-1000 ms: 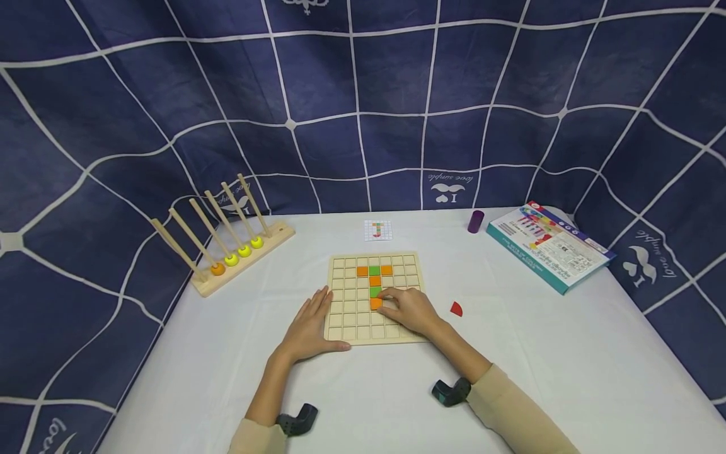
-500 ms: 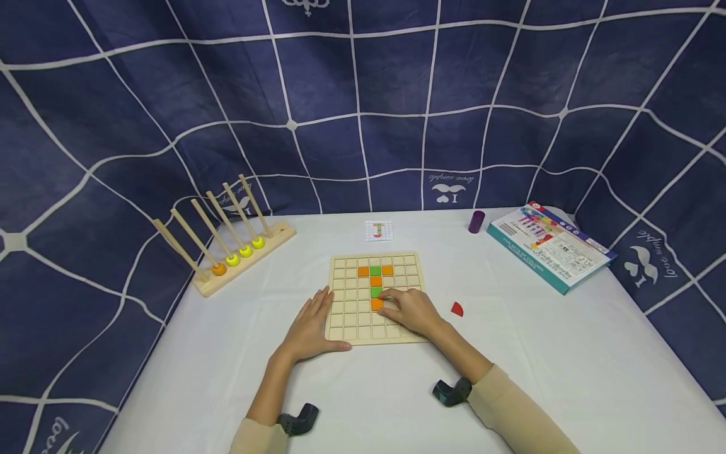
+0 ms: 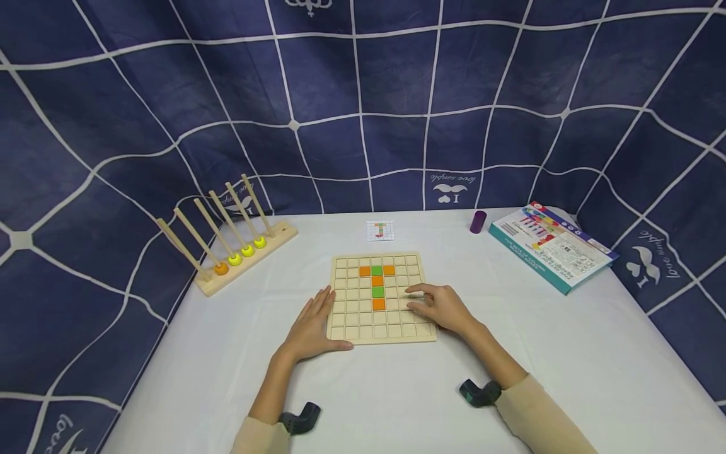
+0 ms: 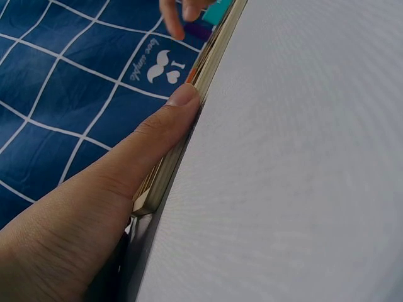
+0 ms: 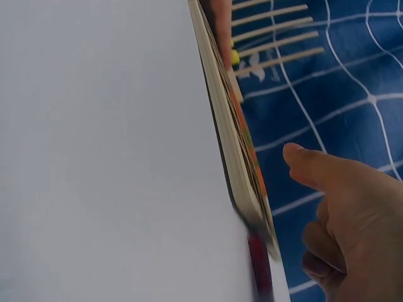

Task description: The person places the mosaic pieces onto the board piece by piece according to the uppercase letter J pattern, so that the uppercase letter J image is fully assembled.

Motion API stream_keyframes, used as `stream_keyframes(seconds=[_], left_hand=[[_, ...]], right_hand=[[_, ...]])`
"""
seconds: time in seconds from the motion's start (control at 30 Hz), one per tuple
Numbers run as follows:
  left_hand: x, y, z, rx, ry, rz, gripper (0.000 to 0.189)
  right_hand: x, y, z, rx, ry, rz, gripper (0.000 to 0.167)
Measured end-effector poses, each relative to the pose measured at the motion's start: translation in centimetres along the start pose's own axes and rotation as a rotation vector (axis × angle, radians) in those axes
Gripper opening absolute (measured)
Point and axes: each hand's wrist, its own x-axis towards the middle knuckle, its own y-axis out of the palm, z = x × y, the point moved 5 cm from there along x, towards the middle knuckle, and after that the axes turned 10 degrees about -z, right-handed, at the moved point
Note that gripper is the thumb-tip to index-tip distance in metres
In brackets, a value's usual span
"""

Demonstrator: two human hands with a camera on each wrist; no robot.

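A wooden grid board (image 3: pixel 352 319) lies on the table with several orange and green square tiles forming a T shape. The lowest of these is an orange tile (image 3: pixel 378 304). My left hand (image 3: pixel 309 326) rests at the board's near left corner, its straight fingers along the left side and the thumb (image 4: pixel 179 100) against the front edge. Over the board's right part hovers my right hand (image 3: pixel 445 308), thumb and forefinger apart with nothing between them. Beyond the board's corner in the right wrist view is a blurred dark red piece (image 5: pixel 259 264), hidden in the head view.
At the back left stands a wooden peg rack (image 3: pixel 249 261) with yellow and orange beads. A small pattern card (image 3: pixel 380 231) lies behind the board. Toward the back right are a purple cylinder (image 3: pixel 478 222) and a flat game box (image 3: pixel 553 246). Gridded blue cloth surrounds the table.
My right hand has let go of the lowest orange tile and moved right across the board, now covering the red quarter-round piece in the head view. The left hand stays put.
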Motion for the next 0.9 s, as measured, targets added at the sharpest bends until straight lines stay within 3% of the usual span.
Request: stream_keyframes(seconds=[0.23, 0.37, 0.67, 0.9], left_hand=[[0.0, 0.0, 0.0, -0.005, 0.003, -0.011, 0.129], [0.0, 0.0, 0.0, -0.002, 0.004, -0.002, 0.129], [0.1, -0.1, 0.0, -0.007, 0.007, -0.006, 0.129], [0.1, -0.2, -0.2, -0.004, 0.015, -0.017, 0.129]], right_hand=[[-2.6, -3.7, -4.3, -0.001, 0.121, 0.017, 0.032], [-3.8, -5.3, -6.1, -0.006, 0.143, 0.036, 0.032], [-4.9, -7.1, -7.2, -0.066, 0.113, 0.091, 0.036], [-5.4, -7.6, -7.6, -0.079, 0.122, 0.067, 0.033]])
